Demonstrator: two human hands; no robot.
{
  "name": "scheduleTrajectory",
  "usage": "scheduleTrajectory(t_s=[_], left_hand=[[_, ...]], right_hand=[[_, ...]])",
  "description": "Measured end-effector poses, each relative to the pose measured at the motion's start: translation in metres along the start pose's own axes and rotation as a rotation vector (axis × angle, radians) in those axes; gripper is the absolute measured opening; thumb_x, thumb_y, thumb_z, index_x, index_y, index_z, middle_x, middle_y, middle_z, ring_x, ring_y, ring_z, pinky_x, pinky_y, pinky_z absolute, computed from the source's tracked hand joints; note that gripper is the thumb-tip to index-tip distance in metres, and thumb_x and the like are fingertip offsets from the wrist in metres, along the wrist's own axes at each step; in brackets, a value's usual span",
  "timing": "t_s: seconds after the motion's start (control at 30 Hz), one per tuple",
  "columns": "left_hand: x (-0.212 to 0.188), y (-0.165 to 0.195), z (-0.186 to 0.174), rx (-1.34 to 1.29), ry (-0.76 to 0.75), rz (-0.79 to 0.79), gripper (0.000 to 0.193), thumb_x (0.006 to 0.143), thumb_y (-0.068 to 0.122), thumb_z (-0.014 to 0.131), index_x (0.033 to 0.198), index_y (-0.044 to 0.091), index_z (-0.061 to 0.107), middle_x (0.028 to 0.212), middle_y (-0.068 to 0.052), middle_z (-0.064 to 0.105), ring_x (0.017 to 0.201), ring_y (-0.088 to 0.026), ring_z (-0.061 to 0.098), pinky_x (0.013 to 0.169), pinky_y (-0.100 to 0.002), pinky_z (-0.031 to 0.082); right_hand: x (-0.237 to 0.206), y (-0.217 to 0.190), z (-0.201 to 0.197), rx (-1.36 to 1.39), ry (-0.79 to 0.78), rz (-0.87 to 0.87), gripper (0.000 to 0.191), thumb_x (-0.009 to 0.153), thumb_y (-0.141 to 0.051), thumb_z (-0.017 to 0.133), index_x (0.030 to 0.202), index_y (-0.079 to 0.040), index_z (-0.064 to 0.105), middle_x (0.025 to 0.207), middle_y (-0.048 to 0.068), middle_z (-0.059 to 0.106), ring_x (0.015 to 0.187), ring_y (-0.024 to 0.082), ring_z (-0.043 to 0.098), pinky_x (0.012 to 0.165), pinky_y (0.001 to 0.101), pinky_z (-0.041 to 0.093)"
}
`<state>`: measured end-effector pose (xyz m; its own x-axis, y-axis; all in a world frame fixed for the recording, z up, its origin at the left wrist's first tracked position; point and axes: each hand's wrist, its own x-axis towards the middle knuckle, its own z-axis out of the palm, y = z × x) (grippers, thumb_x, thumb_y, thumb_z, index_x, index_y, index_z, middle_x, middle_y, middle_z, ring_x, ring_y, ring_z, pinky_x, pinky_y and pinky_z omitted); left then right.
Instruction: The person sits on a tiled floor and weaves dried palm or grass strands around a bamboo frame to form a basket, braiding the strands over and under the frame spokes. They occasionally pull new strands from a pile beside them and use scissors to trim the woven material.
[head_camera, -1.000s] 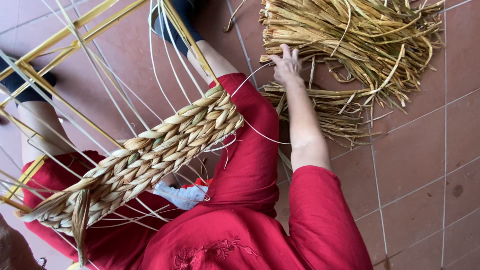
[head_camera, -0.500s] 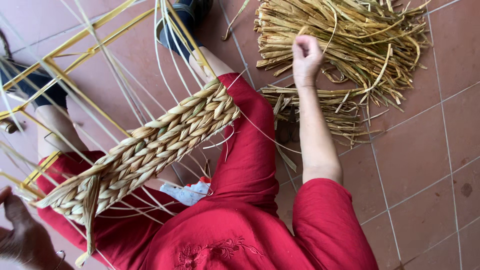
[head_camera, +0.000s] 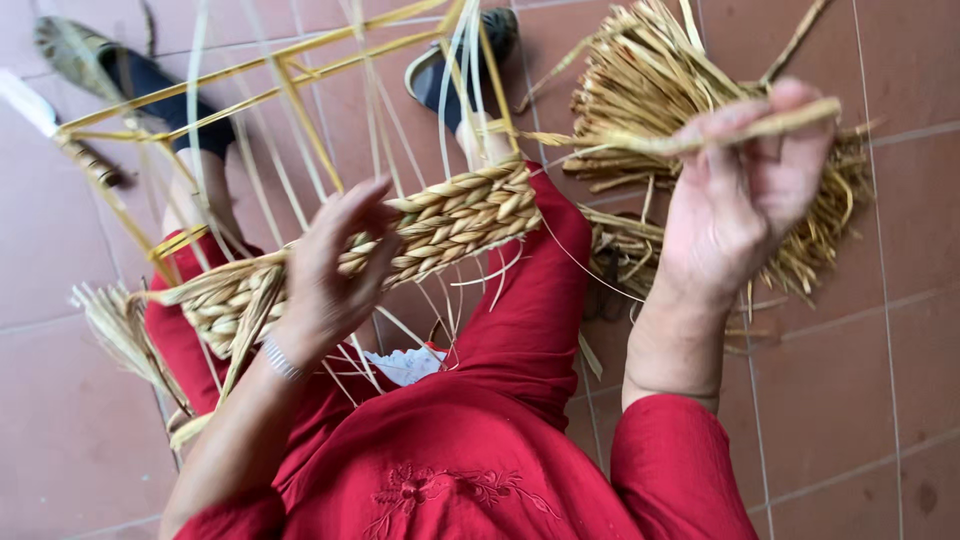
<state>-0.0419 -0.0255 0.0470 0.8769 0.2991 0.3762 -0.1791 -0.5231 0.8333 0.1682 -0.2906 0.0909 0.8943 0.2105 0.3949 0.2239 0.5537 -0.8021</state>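
Note:
My right hand (head_camera: 745, 195) is raised above my right knee and pinches a pale straw strand (head_camera: 690, 135) that runs leftward from its fingers. My left hand (head_camera: 335, 270) rests with fingers apart on the woven straw band (head_camera: 460, 215), which lies across my red-trousered legs. The band is plaited on a frame of thin yellow rods (head_camera: 290, 85), with thin white cords (head_camera: 460, 70) rising from it. Loose straw ends hang from the band's left end.
A heap of loose straw (head_camera: 650, 85) lies on the reddish tiled floor (head_camera: 850, 380) behind my right hand. My two dark shoes (head_camera: 100, 75) sit at the frame's far side. A white cloth (head_camera: 405, 365) lies between my thighs.
My right hand has come up from the straw heap with one strand in its fingers. My left hand has risen from the lower left onto the woven band. The camera moved closer.

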Motion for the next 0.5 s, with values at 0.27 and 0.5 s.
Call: scheduleTrajectory(t_s=[0.27,0.5], left_hand=[[0.057,-0.027,0.057,-0.098,-0.219,-0.05,0.057,0.093,0.01,0.082,0.144,0.016,0.058,0.102,-0.01,0.056,0.083,-0.017,0.059,0.075,-0.03,0.059],[0.028,-0.062,0.046,-0.513,-0.034,-0.187,0.012,0.1,0.005,0.07,0.111,0.003,0.071,0.104,-0.006,0.071,0.096,-0.014,0.073,0.088,-0.03,0.064]], right_hand=[[-0.024,0.002,0.026,0.3,-0.177,0.138,0.026,0.105,0.006,0.072,0.12,-0.008,0.057,0.101,0.008,0.066,0.088,0.02,0.063,0.083,0.0316,0.056],[-0.014,0.017,0.0,0.303,-0.025,0.085,0.022,0.109,0.009,0.066,0.121,-0.007,0.058,0.109,0.011,0.066,0.095,0.019,0.065,0.088,0.0336,0.058]])
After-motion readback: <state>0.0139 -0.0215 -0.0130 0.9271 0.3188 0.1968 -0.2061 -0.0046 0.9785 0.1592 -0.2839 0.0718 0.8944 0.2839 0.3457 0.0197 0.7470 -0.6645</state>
